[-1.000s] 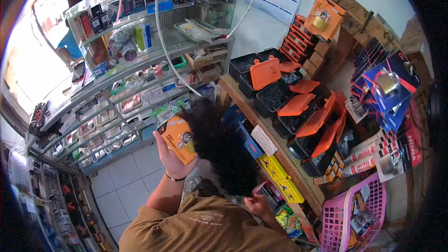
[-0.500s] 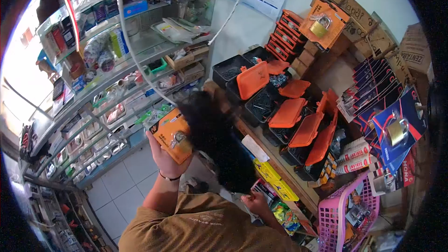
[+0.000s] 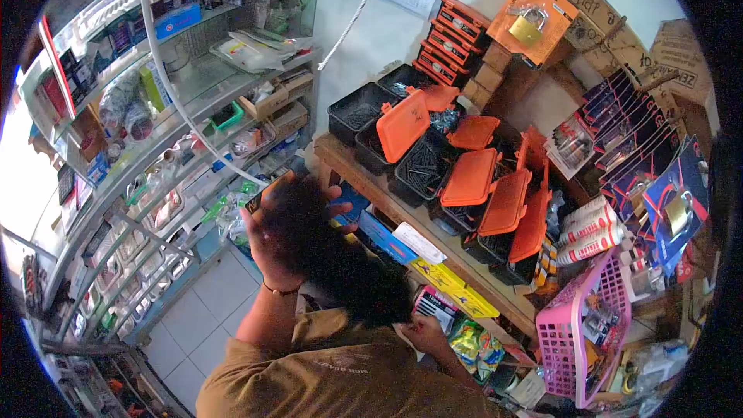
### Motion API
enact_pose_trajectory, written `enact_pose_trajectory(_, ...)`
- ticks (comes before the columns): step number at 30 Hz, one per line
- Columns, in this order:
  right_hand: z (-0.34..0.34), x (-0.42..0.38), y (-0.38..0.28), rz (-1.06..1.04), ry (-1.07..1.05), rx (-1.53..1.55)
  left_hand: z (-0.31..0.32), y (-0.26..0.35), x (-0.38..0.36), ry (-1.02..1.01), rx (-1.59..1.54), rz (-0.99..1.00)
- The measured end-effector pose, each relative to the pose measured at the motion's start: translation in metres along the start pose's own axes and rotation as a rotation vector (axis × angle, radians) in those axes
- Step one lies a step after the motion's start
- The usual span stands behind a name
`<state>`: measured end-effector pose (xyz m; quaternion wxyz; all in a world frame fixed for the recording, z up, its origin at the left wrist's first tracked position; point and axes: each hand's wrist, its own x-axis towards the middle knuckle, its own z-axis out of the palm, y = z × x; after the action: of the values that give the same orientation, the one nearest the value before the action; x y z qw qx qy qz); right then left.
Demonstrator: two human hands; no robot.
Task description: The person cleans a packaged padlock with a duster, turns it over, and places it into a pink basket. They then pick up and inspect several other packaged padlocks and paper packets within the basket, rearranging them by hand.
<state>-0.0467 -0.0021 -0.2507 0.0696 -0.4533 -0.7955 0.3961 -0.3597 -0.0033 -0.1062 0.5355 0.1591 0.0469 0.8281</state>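
My left hand (image 3: pixel 272 254) is raised at the centre left, its thumb on one side and its fingertips showing past the black fluff on the other. It holds a padlock pack with an orange card (image 3: pixel 268 192); only a corner and edge of the card show. A black fluffy feather duster (image 3: pixel 340 263) lies across the pack and palm, hiding the padlock. Lower right, close to my body, my right hand (image 3: pixel 426 333) is closed at the duster's lower end, where the handle is mostly hidden.
Black boxes of screws with orange lids (image 3: pixel 468 178) stand on a wooden bench (image 3: pixel 348 159). Carded padlocks (image 3: pixel 526 27) hang at the right, above a pink basket (image 3: pixel 561 340). Glass shelves with goods (image 3: pixel 193 85) line the left, and a white cable (image 3: pixel 166 77) hangs before them.
The duster has swept over the padlock pack, which showed plainly before and is now mostly covered. Fingertips of my left hand have come into sight beyond it. The whole view has shifted slightly.
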Motion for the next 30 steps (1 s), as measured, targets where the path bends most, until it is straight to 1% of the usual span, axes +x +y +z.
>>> enact_pose_trajectory(1,0.008,-0.002,0.006,0.041,0.105,0.036,0.006,0.000,0.001,0.239,-0.013,0.112)
enact_pose_trajectory(2,0.016,-0.001,0.012,0.115,0.112,0.038,-0.032,0.003,-0.002,0.111,-0.294,0.026)
enact_pose_trajectory(3,0.011,-0.003,0.002,0.124,0.121,0.035,-0.029,0.002,0.004,0.109,-0.302,0.016)
enact_pose_trajectory(5,-0.006,-0.005,-0.025,-0.016,0.013,-0.014,-0.014,0.001,0.020,-0.430,-0.089,-0.131)
enact_pose_trajectory(6,-0.004,-0.006,-0.023,-0.009,0.027,-0.020,-0.014,0.003,0.019,-0.308,0.041,-0.158)
enact_pose_trajectory(7,-0.002,-0.010,-0.019,0.058,0.108,0.010,-0.011,0.002,0.020,-0.316,0.029,-0.167)
enact_pose_trajectory(8,-0.001,-0.014,-0.018,0.127,0.188,0.042,-0.005,-0.001,0.021,-0.084,-0.105,-0.081)
enact_pose_trajectory(9,-0.002,-0.015,-0.025,0.143,0.197,0.039,-0.002,-0.003,0.021,0.155,-0.233,0.002)
enact_pose_trajectory(10,-0.004,-0.015,-0.038,0.156,0.224,0.006,-0.004,-0.005,0.024,0.158,-0.243,-0.012)
enact_pose_trajectory(11,-0.007,-0.017,-0.046,0.168,0.248,-0.028,-0.006,-0.008,0.029,0.024,-0.283,-0.122)
enact_pose_trajectory(12,0.005,-0.022,-0.013,0.112,0.177,-0.302,-0.007,-0.010,0.036,-0.116,-0.322,-0.228)
enact_pose_trajectory(13,0.007,-0.027,-0.011,0.117,0.188,-0.306,-0.007,-0.011,0.043,-0.263,-0.358,-0.331)
enact_pose_trajectory(14,0.008,-0.029,-0.010,0.107,0.170,-0.168,-0.005,-0.006,0.041,-0.189,-0.073,-0.281)
enact_pose_trajectory(15,0.007,-0.029,-0.011,0.097,0.150,-0.030,-0.015,-0.008,0.043,-0.289,-0.116,-0.286)
enact_pose_trajectory(16,0.004,-0.030,-0.022,0.293,0.141,-0.037,-0.018,-0.008,0.041,-0.172,-0.080,-0.247)
enact_pose_trajectory(17,0.003,-0.028,-0.034,0.295,0.146,-0.041,-0.018,-0.008,0.040,-0.051,-0.044,-0.206)
enact_pose_trajectory(18,0.003,-0.027,-0.046,0.354,0.182,0.069,-0.001,-0.011,0.039,0.036,-0.363,-0.149)
enact_pose_trajectory(19,0.001,-0.027,-0.052,0.411,0.217,0.179,-0.001,-0.015,0.037,0.043,-0.370,-0.148)
enact_pose_trajectory(20,-0.001,-0.025,-0.053,0.413,0.088,0.078,-0.003,-0.019,0.036,-0.123,-0.535,-0.160)
enact_pose_trajectory(21,-0.005,-0.024,-0.054,0.412,0.089,0.075,-0.005,-0.022,0.037,-0.295,-0.696,-0.171)
enact_pose_trajectory(22,-0.006,-0.026,-0.055,0.326,0.076,0.050,-0.028,-0.022,0.044,-0.311,-0.332,-0.323)
enact_pose_trajectory(23,-0.010,-0.029,-0.055,0.242,0.062,0.019,-0.043,-0.027,0.049,-0.363,-0.352,-0.336)
enact_pose_trajectory(24,-0.010,-0.032,-0.040,0.383,0.065,0.103,-0.035,-0.026,0.048,-0.403,-0.326,-0.323)
enact_pose_trajectory(25,-0.016,-0.032,-0.047,0.390,0.070,0.095,-0.021,-0.024,0.048,-0.447,-0.301,-0.310)
enact_pose_trajectory(27,-0.026,-0.032,-0.068,0.662,0.128,0.019,0.000,-0.029,0.042,0.145,-0.364,-0.043)
enact_pose_trajectory(28,-0.020,-0.039,-0.057,0.547,0.118,-0.011,0.005,-0.029,0.041,0.086,-0.329,-0.126)
enact_pose_trajectory(29,-0.018,-0.043,-0.057,0.561,0.128,-0.010,-0.001,-0.032,0.042,0.086,-0.337,-0.141)
enact_pose_trajectory(30,-0.017,-0.047,-0.058,0.474,0.136,0.011,-0.008,-0.033,0.046,-0.132,-0.241,-0.269)
